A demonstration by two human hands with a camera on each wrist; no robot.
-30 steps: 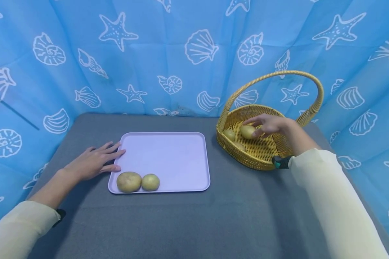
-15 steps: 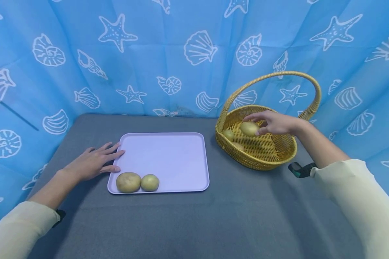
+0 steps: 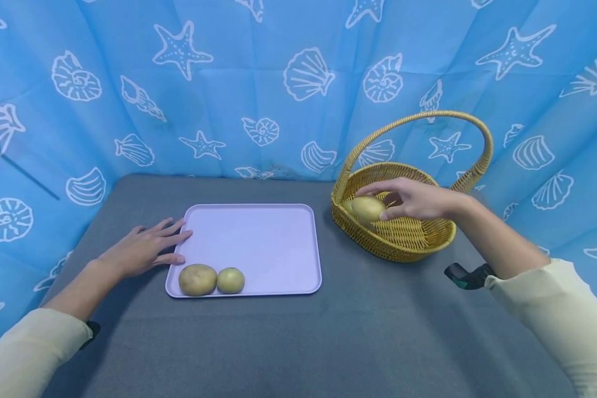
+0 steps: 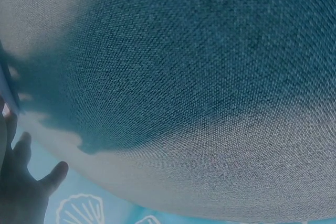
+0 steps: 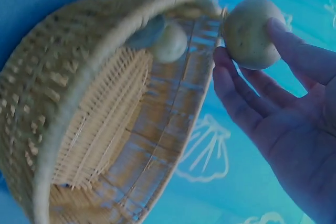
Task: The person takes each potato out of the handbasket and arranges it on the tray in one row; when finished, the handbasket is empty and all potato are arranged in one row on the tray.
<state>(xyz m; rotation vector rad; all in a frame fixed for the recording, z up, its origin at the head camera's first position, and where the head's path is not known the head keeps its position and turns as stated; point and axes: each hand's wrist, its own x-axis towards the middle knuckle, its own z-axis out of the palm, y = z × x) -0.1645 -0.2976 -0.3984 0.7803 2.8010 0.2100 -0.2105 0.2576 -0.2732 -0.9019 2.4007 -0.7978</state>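
Observation:
My right hand (image 3: 412, 199) pinches a potato (image 3: 368, 208) between thumb and fingers, above the left part of a wicker basket (image 3: 395, 251). In the right wrist view that potato (image 5: 253, 32) is raised off the basket's floor, and more potatoes (image 5: 170, 43) lie inside at one end. My left hand (image 3: 141, 249) has its fingers spread, the tips touching the left rim of a pale lilac tray (image 3: 263, 243). Along the tray's near edge sit a large potato (image 3: 197, 279) and a smaller, rounder potato (image 3: 231, 280), side by side. The left wrist view shows mostly cloth and part of the left hand (image 4: 23, 182).
A tall arched handle (image 3: 443, 113) rises over the basket. Grey cloth (image 3: 288, 342) covers the table. Behind it hangs a blue curtain (image 3: 229, 99) with white shells and starfish, close to the table's back edge.
My right hand has lifted the potato from the basket floor and carried it left, over the others in there. The left hand and the tray's two potatoes stay put.

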